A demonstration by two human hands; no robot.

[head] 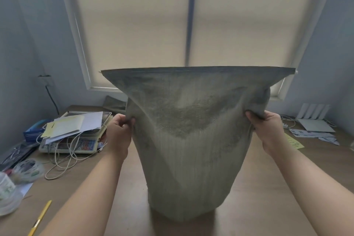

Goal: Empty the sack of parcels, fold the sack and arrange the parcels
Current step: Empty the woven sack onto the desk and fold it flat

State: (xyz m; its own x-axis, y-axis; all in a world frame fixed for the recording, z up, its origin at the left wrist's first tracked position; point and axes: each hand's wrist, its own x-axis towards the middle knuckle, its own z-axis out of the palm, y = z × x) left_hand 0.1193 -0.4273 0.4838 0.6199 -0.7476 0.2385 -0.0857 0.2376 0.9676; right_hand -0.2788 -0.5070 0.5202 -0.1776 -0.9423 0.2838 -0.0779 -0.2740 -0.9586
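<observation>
Holding grey sack [189,140] upright above wooden desk [258,188], left hand [119,132] and right hand [268,130] each pinched shut on its side fabric, sewn edge uppermost; no parcels visible, emptying likely under way, folding and arranging outstanding.

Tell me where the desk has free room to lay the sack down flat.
Bare desk lies around the sack, between it and the yellow note. The left side is crowded: scale, papers, white cable. The router fills the far right.
</observation>
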